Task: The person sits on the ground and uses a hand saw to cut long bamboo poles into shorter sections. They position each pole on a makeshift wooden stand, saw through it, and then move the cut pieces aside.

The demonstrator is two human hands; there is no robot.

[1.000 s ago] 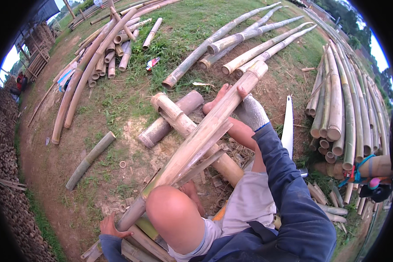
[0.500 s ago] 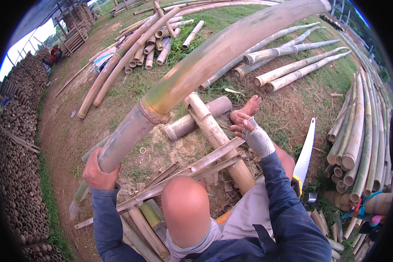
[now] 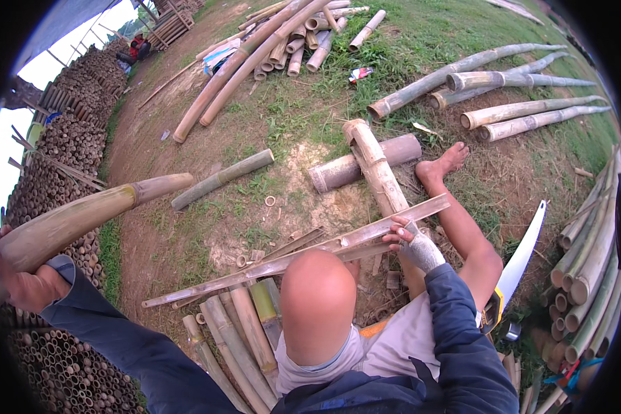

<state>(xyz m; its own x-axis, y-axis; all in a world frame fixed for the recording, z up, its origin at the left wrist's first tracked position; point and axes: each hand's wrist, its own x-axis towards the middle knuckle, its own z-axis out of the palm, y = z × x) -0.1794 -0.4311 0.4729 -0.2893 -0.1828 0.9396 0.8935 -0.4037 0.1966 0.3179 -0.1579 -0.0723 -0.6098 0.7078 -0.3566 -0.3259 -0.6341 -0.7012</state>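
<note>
My left hand (image 3: 29,281) is at the far left edge, wrapped round the near end of a thick bamboo pole (image 3: 83,212). The pole points right and narrows to a lighter section past its node. Part of the grip is cut off by the dark rim. My right hand (image 3: 415,243), in a grey glove with bare fingertips, has its fingers apart beside a long split bamboo strip (image 3: 297,259). That strip slants in front of my raised knee and crosses a bamboo post (image 3: 379,172), which leans over a thick short bamboo log (image 3: 337,174).
A handsaw (image 3: 522,259) stands blade up by my right leg. Cut bamboo lengths (image 3: 238,338) lie left of my knee, and a short green piece (image 3: 222,179) is beyond. Long poles (image 3: 590,276) are stacked at right. Tall bamboo stacks (image 3: 62,172) line the left; a person (image 3: 138,48) sits far off.
My left hand has swung the bamboo pole from across the middle over to the far left. My right hand has lowered toward the split strip. The view has shifted left.
</note>
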